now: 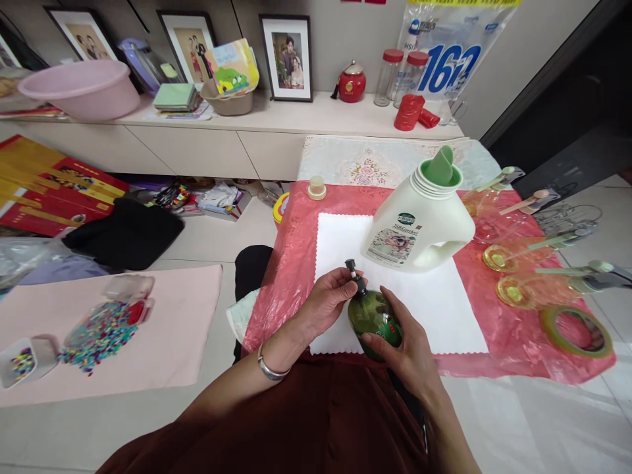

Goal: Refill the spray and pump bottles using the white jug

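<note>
A green see-through pump bottle (pixel 371 312) with a black pump head (pixel 351 266) is tilted over the near edge of the white scalloped sheet (pixel 340 250). Around the pump's collar, the thumb and fingers of my left hand (pixel 332 296) are closed. My right hand (pixel 405 345) wraps the bottle's body from the right, thumb across its front. Just beyond stands a large cream detergent jug (pixel 419 214), with a green scoop-like piece (pixel 441 168) in its open mouth. A pale translucent cap (pixel 316 188) sits at the red cover's far left.
Several glass bottles with pump tops (pixel 508 289) and a tape roll (pixel 577 331) lie at the right on the red plastic cover (pixel 286 270). A pink mat (pixel 182 329) with colourful beads (pixel 106 336) is on the left. Behind, a shelf (pixel 291 118) holds frames, jars and a pink basin (pixel 81 89).
</note>
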Tool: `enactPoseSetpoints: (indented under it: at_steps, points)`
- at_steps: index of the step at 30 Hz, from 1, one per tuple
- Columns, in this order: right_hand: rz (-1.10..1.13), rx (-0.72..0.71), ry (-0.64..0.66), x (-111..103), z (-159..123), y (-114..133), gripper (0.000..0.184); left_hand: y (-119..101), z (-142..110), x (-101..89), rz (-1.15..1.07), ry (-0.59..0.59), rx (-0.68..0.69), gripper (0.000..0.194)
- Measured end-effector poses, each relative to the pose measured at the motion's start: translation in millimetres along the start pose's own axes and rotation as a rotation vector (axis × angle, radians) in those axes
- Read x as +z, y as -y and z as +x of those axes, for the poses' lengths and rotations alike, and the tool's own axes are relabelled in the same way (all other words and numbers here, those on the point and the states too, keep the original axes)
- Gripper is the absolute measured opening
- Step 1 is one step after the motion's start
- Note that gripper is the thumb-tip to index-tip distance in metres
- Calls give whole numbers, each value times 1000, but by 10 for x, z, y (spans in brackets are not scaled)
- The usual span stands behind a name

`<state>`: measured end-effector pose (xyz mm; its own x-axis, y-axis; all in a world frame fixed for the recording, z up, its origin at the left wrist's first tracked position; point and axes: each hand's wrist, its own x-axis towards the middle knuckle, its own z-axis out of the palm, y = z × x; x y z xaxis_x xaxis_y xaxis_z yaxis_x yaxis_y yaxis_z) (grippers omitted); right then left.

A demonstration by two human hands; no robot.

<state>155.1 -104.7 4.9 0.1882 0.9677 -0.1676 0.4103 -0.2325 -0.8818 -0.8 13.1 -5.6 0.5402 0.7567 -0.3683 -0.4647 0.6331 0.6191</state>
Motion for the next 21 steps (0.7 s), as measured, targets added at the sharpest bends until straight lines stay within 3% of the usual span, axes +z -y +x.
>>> enactPoseSetpoints:
  at_steps: [6,12,17,21]
  points:
    - [-202,-130,-101,67,-17,-21,78,46,48,0,-54,-86,81,49]
    - [-193,-148,-92,58,-11,-26,76,58,33,13,-57,-70,61,48]
    - [-132,-92,-75,38,-15,-17,80,57,-3,19,-20,-38,46,48]
    - [68,38,-1,11,-16,-27,88,17,-35,12,12,39,24,50]
